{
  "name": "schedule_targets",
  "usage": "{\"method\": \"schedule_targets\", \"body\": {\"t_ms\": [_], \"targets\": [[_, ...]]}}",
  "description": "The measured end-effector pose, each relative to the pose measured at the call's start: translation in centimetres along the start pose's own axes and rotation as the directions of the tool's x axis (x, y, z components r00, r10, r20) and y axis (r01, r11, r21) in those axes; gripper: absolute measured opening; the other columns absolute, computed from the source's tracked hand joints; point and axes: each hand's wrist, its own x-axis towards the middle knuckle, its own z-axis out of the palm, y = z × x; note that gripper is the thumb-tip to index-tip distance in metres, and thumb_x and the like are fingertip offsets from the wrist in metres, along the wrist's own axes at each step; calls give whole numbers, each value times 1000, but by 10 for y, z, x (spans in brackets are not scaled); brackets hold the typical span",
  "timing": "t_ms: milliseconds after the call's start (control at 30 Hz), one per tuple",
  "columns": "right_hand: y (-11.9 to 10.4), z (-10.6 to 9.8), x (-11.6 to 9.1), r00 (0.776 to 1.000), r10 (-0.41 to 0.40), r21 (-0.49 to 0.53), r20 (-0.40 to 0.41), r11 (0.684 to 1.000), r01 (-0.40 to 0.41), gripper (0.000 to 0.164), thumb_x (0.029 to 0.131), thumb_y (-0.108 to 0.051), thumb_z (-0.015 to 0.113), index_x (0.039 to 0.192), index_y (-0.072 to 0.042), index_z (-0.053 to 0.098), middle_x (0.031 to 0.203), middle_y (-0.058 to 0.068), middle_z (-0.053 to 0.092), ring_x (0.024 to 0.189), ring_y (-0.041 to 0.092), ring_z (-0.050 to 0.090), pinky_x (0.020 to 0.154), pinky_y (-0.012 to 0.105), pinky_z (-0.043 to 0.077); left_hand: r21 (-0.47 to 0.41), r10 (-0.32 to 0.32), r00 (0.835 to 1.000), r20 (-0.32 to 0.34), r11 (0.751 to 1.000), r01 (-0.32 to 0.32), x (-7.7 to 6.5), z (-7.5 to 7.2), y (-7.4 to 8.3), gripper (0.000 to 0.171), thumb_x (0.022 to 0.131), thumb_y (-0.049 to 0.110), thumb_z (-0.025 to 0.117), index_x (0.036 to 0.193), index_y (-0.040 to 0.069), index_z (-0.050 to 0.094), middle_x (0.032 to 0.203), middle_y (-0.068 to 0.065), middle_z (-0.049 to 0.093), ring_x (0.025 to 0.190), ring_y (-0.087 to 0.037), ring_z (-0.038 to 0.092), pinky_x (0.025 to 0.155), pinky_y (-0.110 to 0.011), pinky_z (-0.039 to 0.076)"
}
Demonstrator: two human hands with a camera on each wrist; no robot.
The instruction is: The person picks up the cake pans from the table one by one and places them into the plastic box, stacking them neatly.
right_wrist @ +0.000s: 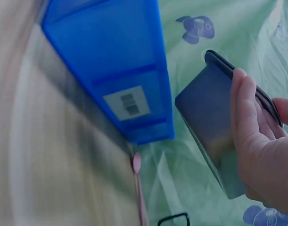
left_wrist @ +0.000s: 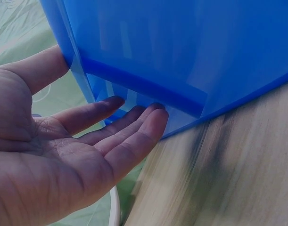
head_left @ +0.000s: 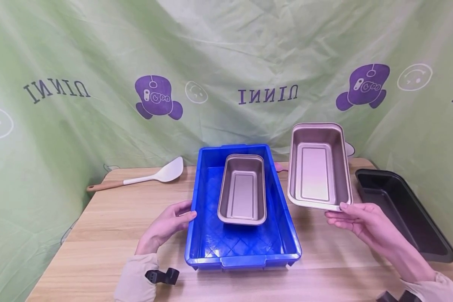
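My right hand (head_left: 366,220) grips a bronze loaf pan (head_left: 317,167) at its near right corner, thumb on the rim and fingers underneath. The right wrist view shows this held pan (right_wrist: 209,122) tilted above the table. A second bronze loaf pan (head_left: 243,188) sits inside a blue plastic bin (head_left: 243,261). At the bin's left side is my left hand (head_left: 170,222), its thumb at the rim. In the left wrist view, the fingers (left_wrist: 134,141) extend loosely along the bin's outer wall (left_wrist: 181,42).
A black loaf pan (head_left: 404,218) lies at the right of the wooden table (head_left: 136,218). A white spatula (head_left: 170,171) with a wooden handle rests at the back left. A pink utensil (right_wrist: 137,165) lies beyond the bin's right side. A green printed cloth (head_left: 219,50) hangs behind.
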Motion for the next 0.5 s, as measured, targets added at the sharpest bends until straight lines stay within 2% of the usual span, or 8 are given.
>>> {"method": "schedule_targets", "body": {"t_ms": [233,500], "targets": [[0,12,25,999,-43,-93,26,995,45,46,101,10,21,115,8,65,111,22,67,104,28,66,91,37,50,0,2,1000,0,1000,-2,0,0,-1,64,94,13,58,142,-16,27,138,-32,41,105,-14,57,85,-28,50],[-1,27,48,999,-24,-154,44,988,30,44,101,8,26,114,3,68,107,18,69,102,24,67,89,34,52,-2,-2,1000,3,1000,2,-1,0,0,65,94,13,59,143,-14,26,141,-32,38,111,-20,55,88,-30,49]]}}
